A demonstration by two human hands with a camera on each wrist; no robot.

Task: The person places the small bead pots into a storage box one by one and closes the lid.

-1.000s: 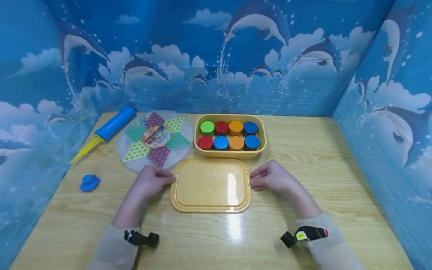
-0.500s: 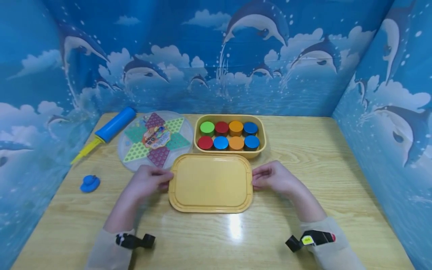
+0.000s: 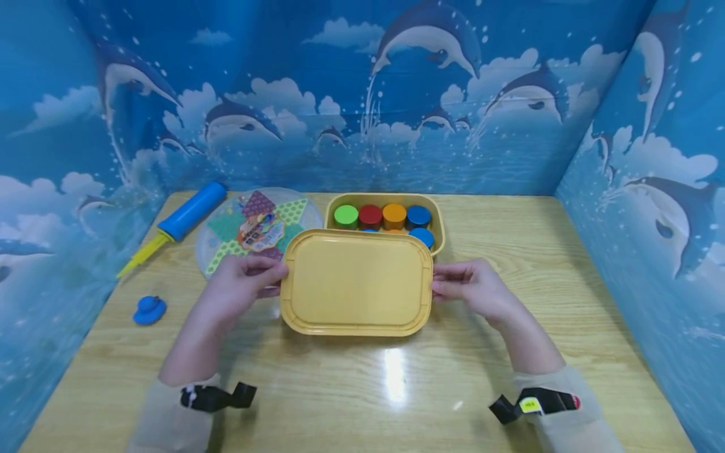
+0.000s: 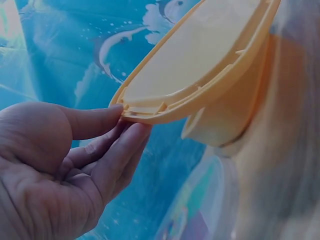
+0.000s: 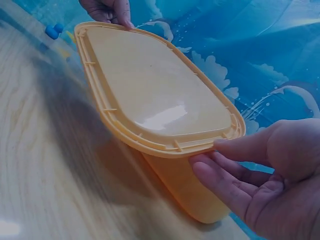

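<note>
A yellow rectangular lid (image 3: 357, 283) with rounded corners is held up off the table between both hands. My left hand (image 3: 240, 283) pinches its left edge between thumb and fingers. At the opposite short edge my right hand (image 3: 476, 289) pinches the rim, thumb on top and fingers beneath in the right wrist view. Just behind the lid stands a yellow box (image 3: 438, 217) with several round-capped pots in it, among them a green pot (image 3: 346, 216), a red pot (image 3: 370, 216) and an orange pot (image 3: 394, 216). In the head view the lid overlaps the box's front wall and hides part of the front row.
Left of the box lies a clear round board (image 3: 201, 251) with a coloured star pattern. A blue and yellow pump (image 3: 189, 212) is at the back left, and a small blue hat-shaped piece (image 3: 150, 310) sits near the left edge. Dolphin-print cloth (image 3: 362, 126) walls the table at the back and sides.
Both hands have raised the lid from the table and moved it toward the box. It now covers part of the front row of pots in the head view.
</note>
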